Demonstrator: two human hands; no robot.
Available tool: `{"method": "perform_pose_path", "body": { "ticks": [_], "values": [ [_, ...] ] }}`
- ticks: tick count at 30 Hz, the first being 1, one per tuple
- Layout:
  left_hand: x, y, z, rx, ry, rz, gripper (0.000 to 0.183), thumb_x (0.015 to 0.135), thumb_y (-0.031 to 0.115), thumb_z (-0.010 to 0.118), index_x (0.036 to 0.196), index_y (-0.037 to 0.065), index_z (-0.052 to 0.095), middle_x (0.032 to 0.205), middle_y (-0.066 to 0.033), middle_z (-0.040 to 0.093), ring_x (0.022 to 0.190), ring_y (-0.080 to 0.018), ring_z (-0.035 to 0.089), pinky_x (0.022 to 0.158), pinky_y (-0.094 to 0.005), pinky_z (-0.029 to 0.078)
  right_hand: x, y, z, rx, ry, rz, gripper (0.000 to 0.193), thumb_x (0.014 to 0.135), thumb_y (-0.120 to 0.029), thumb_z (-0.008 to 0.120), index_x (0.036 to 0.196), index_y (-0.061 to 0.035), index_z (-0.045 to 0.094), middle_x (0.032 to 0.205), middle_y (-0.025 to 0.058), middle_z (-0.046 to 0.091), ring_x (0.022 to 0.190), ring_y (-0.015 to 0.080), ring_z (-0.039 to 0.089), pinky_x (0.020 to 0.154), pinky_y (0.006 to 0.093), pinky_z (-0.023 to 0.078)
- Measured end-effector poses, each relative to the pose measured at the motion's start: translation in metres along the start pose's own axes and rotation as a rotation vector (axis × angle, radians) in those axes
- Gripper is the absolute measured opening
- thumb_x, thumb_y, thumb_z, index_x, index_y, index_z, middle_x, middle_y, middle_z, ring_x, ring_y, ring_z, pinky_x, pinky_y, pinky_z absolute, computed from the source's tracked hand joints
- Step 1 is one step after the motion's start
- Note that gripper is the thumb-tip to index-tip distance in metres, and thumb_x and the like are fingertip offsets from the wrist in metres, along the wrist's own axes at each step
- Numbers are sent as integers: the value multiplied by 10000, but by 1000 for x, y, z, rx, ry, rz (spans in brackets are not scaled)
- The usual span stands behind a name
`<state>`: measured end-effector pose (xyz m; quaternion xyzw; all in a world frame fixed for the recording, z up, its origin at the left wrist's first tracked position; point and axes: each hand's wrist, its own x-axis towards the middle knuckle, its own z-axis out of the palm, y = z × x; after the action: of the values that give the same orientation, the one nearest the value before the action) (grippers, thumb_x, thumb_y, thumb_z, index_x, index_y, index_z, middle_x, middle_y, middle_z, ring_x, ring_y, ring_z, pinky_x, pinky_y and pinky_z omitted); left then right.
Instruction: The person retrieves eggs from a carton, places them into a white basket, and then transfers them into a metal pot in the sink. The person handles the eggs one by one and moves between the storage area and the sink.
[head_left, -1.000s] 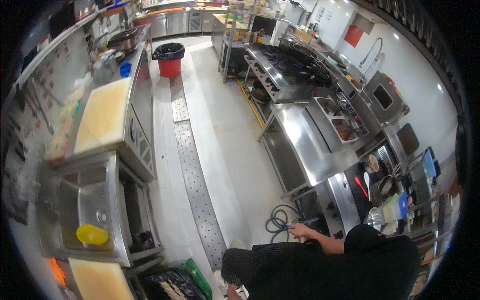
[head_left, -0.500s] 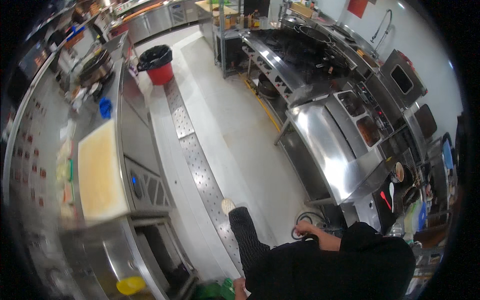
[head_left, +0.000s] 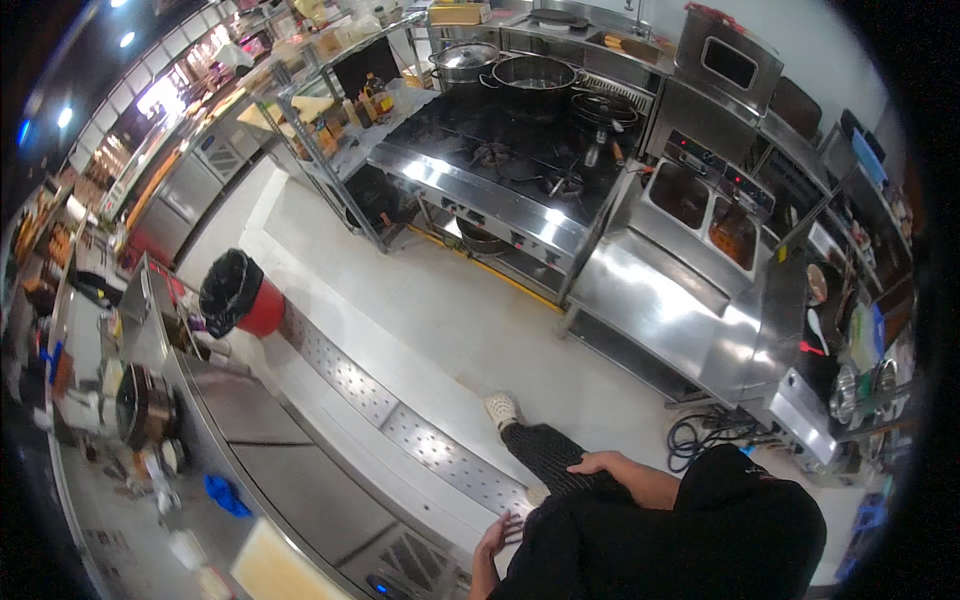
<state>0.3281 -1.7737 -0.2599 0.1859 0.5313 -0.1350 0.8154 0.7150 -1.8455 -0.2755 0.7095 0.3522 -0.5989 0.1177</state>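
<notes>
My left hand (head_left: 493, 537) hangs by my left side above the perforated metal floor strip, its fingers apart with nothing visible in them. My right hand (head_left: 600, 462) is in front of my striped trouser leg (head_left: 553, 452). Its fingers look loosely stretched, and I see nothing held in it. Both hands are away from the counters. Light-coloured shoes (head_left: 502, 409) stand on the floor below.
A stove (head_left: 500, 160) with pots (head_left: 535, 82) lies ahead, a fryer (head_left: 705, 215) and steel counter (head_left: 650, 290) to its right. A red bin (head_left: 262, 308) with a black liner stands ahead left. At left runs a counter with a cutting board (head_left: 280, 568). Hoses (head_left: 695, 440) lie at right.
The view has swung right toward the stove and fryer. My left hand has come up from the lower edge, and my right hand now lies in front of my leg.
</notes>
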Motion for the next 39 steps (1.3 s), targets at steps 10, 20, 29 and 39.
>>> {"method": "perform_pose_path", "body": {
  "ticks": [10, 20, 29, 39],
  "values": [
    [-11, 331, -84, 1266, 688, 131, 592, 994, 563, 570, 1166, 27, 752, 1191, -269, 735, 1166, -441, 692, 973, -541, 556, 72, -284, -264, -262, 171, -268, 387, 814, -254, 590, 1005, 14, 794, 1037, 246, 768, 1010, 417, 745, 861, 540, 574],
    [-16, 600, -109, 1229, -148, 390, 407, 974, 283, 532, 1157, -10, 746, 1107, -280, 750, 1074, -412, 733, 946, -509, 549, 182, -475, -374, -556, -178, -439, 372, 838, -285, 643, 1051, -18, 791, 1023, 234, 769, 1003, 432, 741, 843, 555, 572],
    [213, 784, -210, 516, -392, 56, 842, 876, 174, 723, 1617, 36, 350, 1166, -218, 714, 1019, -352, 743, 806, -456, 620, 387, -583, -508, -78, -394, -162, 233, 817, -94, 605, 858, 36, 794, 815, 209, 775, 727, 322, 780, 629, 460, 628],
    [292, 984, -254, 489, 366, 745, 747, 1009, 210, 665, 1612, -49, 308, 1377, -312, 628, 1240, -462, 637, 1069, -479, 488, 568, -594, -663, 529, 176, -662, 362, 1068, -247, 613, 1365, -42, 630, 1292, 198, 676, 1211, 295, 679, 1027, 426, 544]
  ]
}}
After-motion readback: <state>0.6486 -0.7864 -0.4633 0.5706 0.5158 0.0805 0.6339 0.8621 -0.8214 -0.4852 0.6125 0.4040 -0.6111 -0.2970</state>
